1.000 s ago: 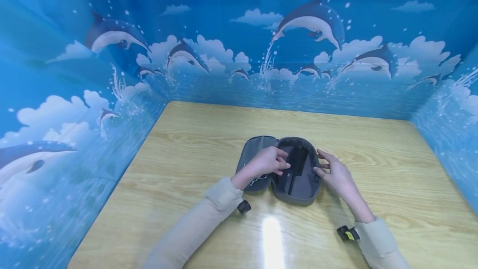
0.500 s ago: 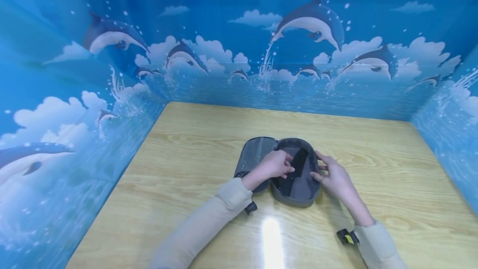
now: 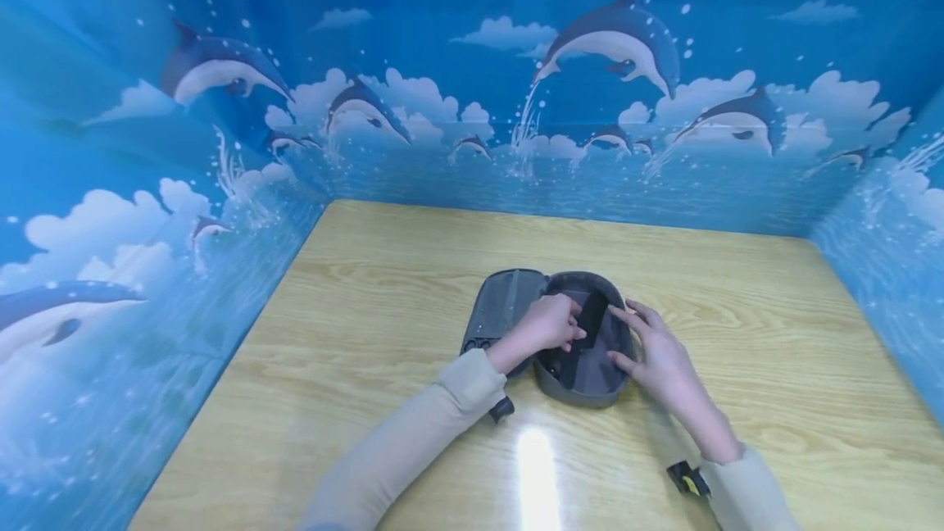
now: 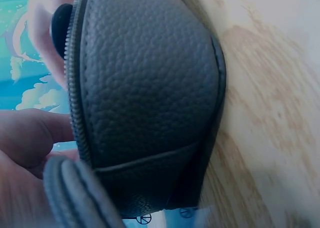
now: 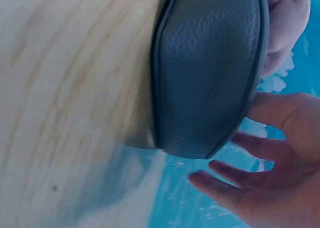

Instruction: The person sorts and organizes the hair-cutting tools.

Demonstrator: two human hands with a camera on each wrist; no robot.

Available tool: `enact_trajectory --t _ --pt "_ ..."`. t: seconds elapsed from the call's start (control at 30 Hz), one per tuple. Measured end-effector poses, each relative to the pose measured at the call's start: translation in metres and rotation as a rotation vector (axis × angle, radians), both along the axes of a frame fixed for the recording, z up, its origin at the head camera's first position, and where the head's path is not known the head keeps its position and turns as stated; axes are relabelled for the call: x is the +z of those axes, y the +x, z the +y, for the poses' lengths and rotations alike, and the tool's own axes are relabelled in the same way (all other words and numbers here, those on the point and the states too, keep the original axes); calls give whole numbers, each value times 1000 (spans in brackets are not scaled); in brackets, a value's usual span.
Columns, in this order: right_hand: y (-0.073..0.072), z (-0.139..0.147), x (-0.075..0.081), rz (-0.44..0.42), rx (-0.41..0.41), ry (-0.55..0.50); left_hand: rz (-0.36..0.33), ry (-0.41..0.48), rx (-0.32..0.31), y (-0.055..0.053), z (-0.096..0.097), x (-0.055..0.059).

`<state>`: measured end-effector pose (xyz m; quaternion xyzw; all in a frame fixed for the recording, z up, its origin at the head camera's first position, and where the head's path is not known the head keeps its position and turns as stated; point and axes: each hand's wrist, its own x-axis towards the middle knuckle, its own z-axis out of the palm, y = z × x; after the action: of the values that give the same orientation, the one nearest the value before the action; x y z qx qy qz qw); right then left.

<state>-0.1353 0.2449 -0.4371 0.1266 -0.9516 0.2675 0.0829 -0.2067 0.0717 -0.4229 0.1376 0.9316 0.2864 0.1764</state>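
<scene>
A dark grey zip case lies unfolded on the table, its lid laid back to the left. Inside its deep half is a black strip, running slantwise. My left hand reaches in across the hinge, fingers bent beside that strip; whether they pinch it I cannot tell. My right hand is at the right rim, thumb and forefinger reaching over it with loosely spread fingers. The right wrist view shows its other fingers outside the pebbled wall. Zip teeth edge the case in the left wrist view.
The case sits around the middle of a wood-grain table. Blue dolphin-print sheeting stands behind and at both sides. Small black cameras are worn at the wrists. A bright light reflection shows near the front.
My left hand has shifted right, deeper over the case, uncovering more of the lid. My right forefinger has moved inward over the rim. The black strip leans more to the right at its top.
</scene>
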Motion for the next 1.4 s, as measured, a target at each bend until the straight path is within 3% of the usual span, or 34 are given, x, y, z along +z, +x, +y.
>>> enact_trajectory --t 0.17,0.27,0.4,0.63,0.8,1.03,1.23,1.4 --pt "19 -9 3 178 138 2 32 -30 -27 1 0 1" --pt "30 -13 1 233 225 8 27 -24 -20 1 0 1" --pt "37 -17 -3 246 284 -11 1 -1 -4 0 1 1" --pt "37 -16 -11 260 375 -73 -36 39 36 0 4 2" --pt "36 -15 -14 287 401 -106 -1 4 27 2 8 1" --pt "36 -15 -15 303 410 -145 179 -176 -66 5 12 -4" --pt "36 -15 -15 298 402 -131 186 -221 -80 6 13 -4" --pt "36 -16 -13 280 400 -116 205 -289 -132 4 14 -4"
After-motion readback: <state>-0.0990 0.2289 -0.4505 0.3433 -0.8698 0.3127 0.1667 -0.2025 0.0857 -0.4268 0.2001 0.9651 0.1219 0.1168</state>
